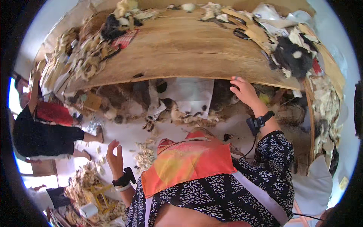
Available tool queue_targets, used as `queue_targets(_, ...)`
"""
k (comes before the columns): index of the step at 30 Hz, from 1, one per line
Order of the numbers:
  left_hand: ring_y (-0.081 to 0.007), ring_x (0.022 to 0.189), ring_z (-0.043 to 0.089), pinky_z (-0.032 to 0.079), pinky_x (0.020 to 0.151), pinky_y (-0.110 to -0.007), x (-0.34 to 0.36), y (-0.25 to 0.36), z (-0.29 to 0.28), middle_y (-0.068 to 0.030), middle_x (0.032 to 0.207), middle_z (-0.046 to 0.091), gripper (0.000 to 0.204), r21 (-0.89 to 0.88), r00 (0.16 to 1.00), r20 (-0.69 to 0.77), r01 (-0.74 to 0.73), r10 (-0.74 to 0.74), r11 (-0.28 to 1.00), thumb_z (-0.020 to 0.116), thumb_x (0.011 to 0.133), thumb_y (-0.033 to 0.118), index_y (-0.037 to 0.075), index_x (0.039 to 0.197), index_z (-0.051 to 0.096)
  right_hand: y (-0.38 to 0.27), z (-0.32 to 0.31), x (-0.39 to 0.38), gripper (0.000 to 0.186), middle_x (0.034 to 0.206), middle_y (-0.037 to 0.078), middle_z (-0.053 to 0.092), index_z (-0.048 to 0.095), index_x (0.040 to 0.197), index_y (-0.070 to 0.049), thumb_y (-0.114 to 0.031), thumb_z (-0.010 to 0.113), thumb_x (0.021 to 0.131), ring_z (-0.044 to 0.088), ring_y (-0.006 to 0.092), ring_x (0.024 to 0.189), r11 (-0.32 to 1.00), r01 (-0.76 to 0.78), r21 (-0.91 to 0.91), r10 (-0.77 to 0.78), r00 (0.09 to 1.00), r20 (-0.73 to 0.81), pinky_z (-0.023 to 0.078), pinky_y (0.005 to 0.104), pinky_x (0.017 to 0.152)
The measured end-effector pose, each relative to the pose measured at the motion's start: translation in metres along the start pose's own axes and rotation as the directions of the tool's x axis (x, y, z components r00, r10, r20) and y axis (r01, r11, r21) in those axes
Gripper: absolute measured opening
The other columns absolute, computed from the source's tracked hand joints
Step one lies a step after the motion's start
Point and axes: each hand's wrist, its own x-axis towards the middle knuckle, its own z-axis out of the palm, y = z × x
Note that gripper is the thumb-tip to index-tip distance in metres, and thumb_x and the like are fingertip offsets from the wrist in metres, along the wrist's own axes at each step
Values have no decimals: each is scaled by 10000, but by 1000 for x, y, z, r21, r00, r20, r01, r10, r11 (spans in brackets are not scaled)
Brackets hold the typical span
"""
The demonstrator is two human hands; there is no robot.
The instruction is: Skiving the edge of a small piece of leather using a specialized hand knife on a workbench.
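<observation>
My right hand (245, 92) is at the front edge of the wooden table (181, 49). Its fingers are a little bent and apart, nothing is held, and the fingertips reach the edge; whether they press on it I cannot tell. Lower down, to the left of my orange apron (189, 159), my left hand (115, 160) hangs in the air with thumb and fingers apart, holding nothing. A dark strap device sits on each wrist. Scissors with black handles (241, 34) lie on the table's far right part.
Pale fur scraps (85, 56) heap at the table's left, with a red checked cloth (124, 39) beside them. Black fur (293, 55) lies at the right. White sheeting (189, 94) and more scraps fill the space beneath. A person in black (45, 130) stands left, near floor scraps (81, 181).
</observation>
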Motion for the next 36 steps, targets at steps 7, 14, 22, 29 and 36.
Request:
queue_targets(7, -308, 1068, 623, 454, 958, -387, 59, 122, 86, -137, 1116, 672, 246, 34, 981, 142, -141, 135, 989, 612, 884, 43, -1, 1125, 627, 70, -95, 35, 241, 859, 128, 699, 703, 1013, -141, -332, 594, 915, 668, 333, 804, 992, -98, 81, 113, 972, -206, 518, 432, 690)
queue_targets(14, -288, 1043, 633, 465, 927, -369, 116, 225, 199, -147, 1083, 681, 231, 16, 978, 137, -162, 159, 987, 609, 896, 49, -7, 1119, 627, 228, -173, 98, 267, 887, 102, 696, 695, 1004, -111, -343, 611, 899, 662, 305, 870, 986, -152, 67, 160, 977, -142, 513, 408, 727)
queue_targets(22, -294, 1043, 636, 466, 924, -388, 183, 323, 313, -148, 1091, 683, 248, -11, 964, 187, -191, 190, 982, 609, 900, 57, 11, 1143, 628, 343, -234, 185, 412, 1292, 168, 548, 635, 1163, -65, -366, 633, 882, 537, 333, 1186, 979, -112, -169, 101, 992, -72, 443, 419, 987)
queue_targets(29, -312, 1029, 635, 470, 904, -396, 256, 363, 354, -146, 1090, 683, 270, 95, 961, 164, -242, 224, 966, 619, 879, 55, 13, 1146, 630, 425, -259, 211, 632, 1462, 176, 389, 497, 1368, -123, -393, 688, 829, 303, 387, 1392, 782, -397, -480, 233, 901, -366, 202, 588, 1132)
queue_targets(36, -323, 1150, 560, 425, 976, -398, 313, 365, 376, -156, 1221, 615, 344, 61, 934, 245, -282, 260, 957, 620, 863, 63, 22, 1203, 593, 532, -310, 162, 650, 1540, 146, 323, 391, 1468, -138, -542, 438, 961, 287, 322, 1425, 639, -698, -324, 546, 708, -448, 192, 471, 1176)
